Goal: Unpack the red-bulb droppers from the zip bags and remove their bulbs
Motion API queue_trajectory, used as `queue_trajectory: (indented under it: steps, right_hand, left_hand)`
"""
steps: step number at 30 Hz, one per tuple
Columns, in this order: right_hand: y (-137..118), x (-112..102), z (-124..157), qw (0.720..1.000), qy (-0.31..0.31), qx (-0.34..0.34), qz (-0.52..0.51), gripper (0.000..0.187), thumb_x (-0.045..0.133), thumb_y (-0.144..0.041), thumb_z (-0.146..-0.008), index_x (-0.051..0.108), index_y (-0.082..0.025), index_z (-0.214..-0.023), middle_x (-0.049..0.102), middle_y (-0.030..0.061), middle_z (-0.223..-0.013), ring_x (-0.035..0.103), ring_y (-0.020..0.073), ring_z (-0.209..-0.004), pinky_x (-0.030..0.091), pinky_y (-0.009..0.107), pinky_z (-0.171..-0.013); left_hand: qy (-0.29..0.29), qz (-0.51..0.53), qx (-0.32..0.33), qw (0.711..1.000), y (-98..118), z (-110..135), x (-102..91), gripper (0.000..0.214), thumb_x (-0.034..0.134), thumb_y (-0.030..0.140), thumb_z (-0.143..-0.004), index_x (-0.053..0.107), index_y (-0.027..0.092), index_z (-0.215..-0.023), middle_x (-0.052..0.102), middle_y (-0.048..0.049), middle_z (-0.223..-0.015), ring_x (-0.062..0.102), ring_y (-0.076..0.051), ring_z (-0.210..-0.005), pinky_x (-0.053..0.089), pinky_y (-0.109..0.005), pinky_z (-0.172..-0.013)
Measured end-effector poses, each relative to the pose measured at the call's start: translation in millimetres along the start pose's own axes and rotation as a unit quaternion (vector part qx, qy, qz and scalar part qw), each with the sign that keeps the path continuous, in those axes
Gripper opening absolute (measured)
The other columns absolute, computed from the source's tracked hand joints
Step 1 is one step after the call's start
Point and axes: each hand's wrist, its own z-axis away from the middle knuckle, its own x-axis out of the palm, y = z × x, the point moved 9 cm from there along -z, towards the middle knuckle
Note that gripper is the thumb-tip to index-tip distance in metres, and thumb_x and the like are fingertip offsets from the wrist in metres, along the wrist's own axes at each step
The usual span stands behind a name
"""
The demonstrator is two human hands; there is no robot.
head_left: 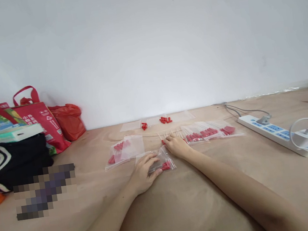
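Note:
My left hand (144, 172) lies flat on a small clear plastic bag (163, 161) that holds red pieces, pressing it against the wooden table (184, 210). Just beyond that bag, my right hand (177, 145) reaches to a red piece (163, 142) with its fingers curled down; what they pinch is hidden. A row of filled clear bags (210, 132) lies to the right of that hand. To the left lie two more filled bags (123, 150). Loose red pieces (165, 120) rest on empty bags near the wall.
A white power strip (277, 134) with cables lies at the right. Red shopping bags (40, 120), a black striped bag (11, 162) and a tissue box (13, 134) stand at the left by the white wall.

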Motion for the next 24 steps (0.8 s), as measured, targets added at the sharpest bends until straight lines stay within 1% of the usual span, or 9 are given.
queue_trajectory:
  steps: [3, 6, 8, 10, 12, 14, 19, 22, 24]
  right_hand:
    - [2, -6, 2, 1.0, 0.006, 0.015, 0.0, 0.023, 0.038, -0.022, -0.085, 0.06, -0.013, -0.088, 0.062, 0.0093, -0.087, 0.051, 0.0195, -0.084, 0.034, 0.03, -0.078]
    - [13, -19, 13, 0.996, 0.047, 0.066, -0.027, 0.025, 0.037, -0.026, -0.086, 0.06, -0.015, -0.085, 0.062, 0.0092, -0.089, 0.05, 0.0204, -0.088, 0.033, 0.032, -0.077]
    - [20, -28, 27, 0.988, 0.084, 0.096, -0.088, 0.021, 0.04, -0.021, -0.083, 0.06, -0.016, -0.082, 0.062, 0.0079, -0.085, 0.05, 0.0187, -0.086, 0.034, 0.03, -0.075]
    - [23, -32, 42, 0.972, 0.102, 0.109, -0.18, 0.016, 0.045, -0.016, -0.078, 0.06, -0.016, -0.079, 0.061, 0.0053, -0.078, 0.052, 0.0156, -0.077, 0.036, 0.026, -0.07]
    - [20, -31, 56, 0.952, 0.091, 0.106, -0.272, 0.012, 0.048, -0.013, -0.073, 0.06, -0.017, -0.072, 0.06, 0.0021, -0.07, 0.051, 0.0127, -0.068, 0.037, 0.023, -0.063]
    - [13, -31, 65, 0.939, 0.066, 0.098, -0.322, 0.011, 0.051, -0.013, -0.07, 0.061, -0.017, -0.07, 0.059, 0.0003, -0.065, 0.051, 0.0118, -0.065, 0.037, 0.023, -0.062]
    - [-5, -33, 70, 0.937, 0.006, 0.052, -0.347, 0.011, 0.056, -0.023, -0.073, 0.065, -0.019, -0.076, 0.059, -0.001, -0.064, 0.05, 0.012, -0.065, 0.036, 0.028, -0.071]
    - [-14, -32, 67, 0.934, -0.022, 0.005, -0.356, 0.013, 0.056, -0.028, -0.075, 0.066, -0.022, -0.08, 0.06, -0.0006, -0.072, 0.051, 0.0133, -0.073, 0.034, 0.031, -0.077]
    - [-19, -31, 67, 0.926, -0.039, -0.025, -0.374, 0.017, 0.057, -0.031, -0.074, 0.066, -0.023, -0.085, 0.06, 0.0005, -0.081, 0.051, 0.0144, -0.081, 0.034, 0.03, -0.078]
  left_hand:
    - [-0.006, 0.011, -0.009, 1.0, -2, 1, 1.5, 0.031, 0.048, 0.037, -0.08, 0.052, 0.02, -0.106, 0.052, -0.007, -0.117, 0.047, -0.021, -0.107, 0.038, -0.037, -0.092]
    - [-0.015, 0.016, -0.024, 0.999, -7, 3, 4.0, 0.036, 0.046, 0.039, -0.081, 0.048, 0.021, -0.112, 0.051, -0.0065, -0.119, 0.047, -0.021, -0.109, 0.038, -0.036, -0.093]
    - [-0.024, 0.017, -0.035, 0.999, -10, 3, 5.8, 0.039, 0.046, 0.04, -0.081, 0.047, 0.021, -0.115, 0.051, -0.0063, -0.12, 0.046, -0.021, -0.109, 0.038, -0.036, -0.093]
    - [-0.032, 0.019, -0.04, 0.998, -10, 4, 7.3, 0.04, 0.046, 0.041, -0.081, 0.046, 0.021, -0.115, 0.051, -0.0062, -0.119, 0.046, -0.021, -0.11, 0.038, -0.036, -0.093]
    - [-0.044, 0.025, -0.035, 0.998, -8, 4, 9.8, 0.039, 0.045, 0.041, -0.081, 0.047, 0.021, -0.115, 0.052, -0.0059, -0.119, 0.047, -0.02, -0.109, 0.038, -0.035, -0.093]
    - [-0.057, 0.037, -0.021, 0.997, -3, 3, 13.2, 0.037, 0.043, 0.039, -0.083, 0.047, 0.021, -0.115, 0.052, -0.0053, -0.118, 0.047, -0.019, -0.109, 0.038, -0.034, -0.093]
    - [-0.064, 0.047, 0.007, 0.997, 6, 2, 20.0, 0.032, 0.031, 0.03, -0.089, 0.049, 0.021, -0.113, 0.054, -0.0037, -0.117, 0.045, -0.016, -0.111, 0.035, -0.032, -0.096]
    - [-0.07, 0.041, 0.016, 0.997, 9, 2, 22.7, 0.031, 0.031, 0.028, -0.089, 0.049, 0.021, -0.112, 0.049, -0.0039, -0.123, 0.042, -0.016, -0.114, 0.034, -0.032, -0.097]
    - [-0.074, 0.035, 0.016, 0.997, 10, 2, 23.3, 0.03, 0.031, 0.029, -0.088, 0.048, 0.021, -0.112, 0.047, -0.0044, -0.125, 0.041, -0.016, -0.115, 0.033, -0.033, -0.098]
